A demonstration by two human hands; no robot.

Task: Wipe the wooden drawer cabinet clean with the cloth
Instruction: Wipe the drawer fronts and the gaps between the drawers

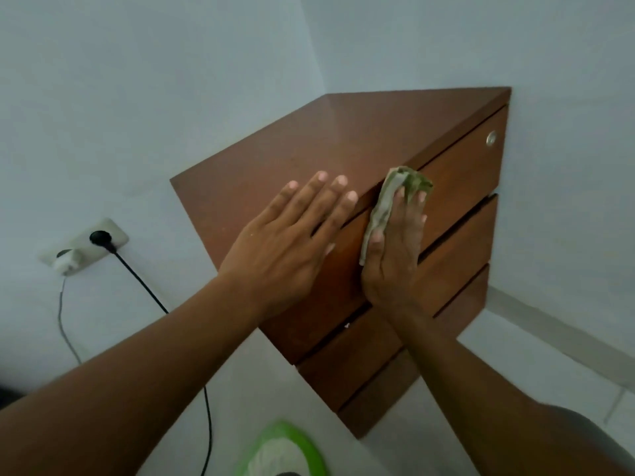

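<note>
Cloth (386,197) pressed on the wooden cabinet (378,132) top drawer front by the right grip (395,249), fingers straight; left grip (285,249) rests flat, fingers straight, on top

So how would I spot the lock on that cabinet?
Find the brown wooden cabinet against the pale wall. On its top drawer, at the far upper corner, sits the lock: a small round silver disc, the only shiny metal on the wood.

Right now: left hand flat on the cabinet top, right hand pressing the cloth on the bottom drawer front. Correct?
No: head view shows the right hand pressing the cloth on the top drawer front, not the bottom. Rest is right.
</note>
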